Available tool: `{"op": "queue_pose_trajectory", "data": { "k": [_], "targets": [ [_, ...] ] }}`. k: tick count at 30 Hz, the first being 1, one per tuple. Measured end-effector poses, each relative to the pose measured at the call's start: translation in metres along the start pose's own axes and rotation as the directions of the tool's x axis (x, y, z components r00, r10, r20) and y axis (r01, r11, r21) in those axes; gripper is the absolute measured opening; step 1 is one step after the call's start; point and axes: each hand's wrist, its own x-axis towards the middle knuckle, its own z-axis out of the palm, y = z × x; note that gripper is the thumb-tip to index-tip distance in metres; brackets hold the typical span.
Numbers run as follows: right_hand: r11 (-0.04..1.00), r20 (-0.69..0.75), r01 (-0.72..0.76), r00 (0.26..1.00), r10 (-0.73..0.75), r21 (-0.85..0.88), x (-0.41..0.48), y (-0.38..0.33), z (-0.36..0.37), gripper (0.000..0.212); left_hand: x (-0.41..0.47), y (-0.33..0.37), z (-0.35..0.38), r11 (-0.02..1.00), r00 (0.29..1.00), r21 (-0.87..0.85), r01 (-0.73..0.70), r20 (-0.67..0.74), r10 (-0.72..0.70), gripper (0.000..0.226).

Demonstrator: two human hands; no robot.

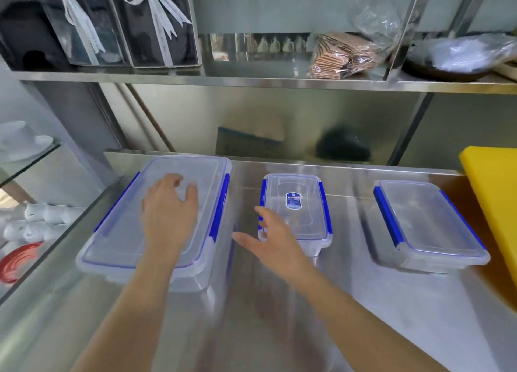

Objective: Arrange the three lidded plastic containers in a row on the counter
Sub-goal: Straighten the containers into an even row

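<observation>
Three clear lidded containers with blue clips are set in a row on a steel counter (279, 301). The small middle container (296, 212) serves as landmark — the large container (117, 231) sits to its left, the medium container (428, 226) well to its right, beside one yellow board (495, 192). Two bare hands are seen: the left hand (167, 215) is laid flat on the large lid, gripping nothing; the right hand (275, 240), fingers spread and released, is at the middle container's near-left corner — contact cannot be told.

- Our left hand (169, 217) lies palm down, fingers loosely spread, forearm reaching forward.
- Our right hand (275, 241) reaches forward, palm down, fingers spread apart, thumb pointing left, gripping nothing.
</observation>
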Motion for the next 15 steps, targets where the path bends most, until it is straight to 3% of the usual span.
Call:
{"op": "queue_pose_trajectory", "data": {
  "k": [2,4,6,9,11,15],
  "targets": [
    [0.992,0.105,-0.068,0.993,0.057,0.108,0.000,0.001,0.011,0.067,0.011,-0.029,-0.008,0.964,0.982,0.202,0.171,0.040,-0.183,0.053],
    [0.982,0.149,-0.123,0.984,0.102,0.143,0.003,0.007,0.025,0.081,0.016,-0.061,-0.012,0.919,0.953,0.310,0.245,0.100,-0.287,0.070],
    [0.972,0.180,-0.158,0.975,0.126,0.176,0.008,0.012,0.041,0.094,0.015,-0.081,-0.014,0.906,0.918,0.309,0.289,0.178,-0.353,0.080],
    [0.974,0.171,-0.152,0.978,0.123,0.170,0.014,0.016,0.063,0.113,0.003,-0.087,-0.015,0.916,0.886,0.229,0.331,0.260,-0.385,0.072],
    [0.975,0.144,-0.131,0.984,0.105,0.182,0.016,0.008,0.076,0.112,0.001,-0.090,-0.026,0.931,0.904,0.189,0.313,0.242,-0.353,0.066],
    [0.983,0.124,-0.086,0.990,0.066,0.160,0.024,-0.002,0.092,0.089,0.013,-0.111,-0.037,0.935,0.910,0.174,0.309,0.231,-0.344,0.067]
  ]
}}
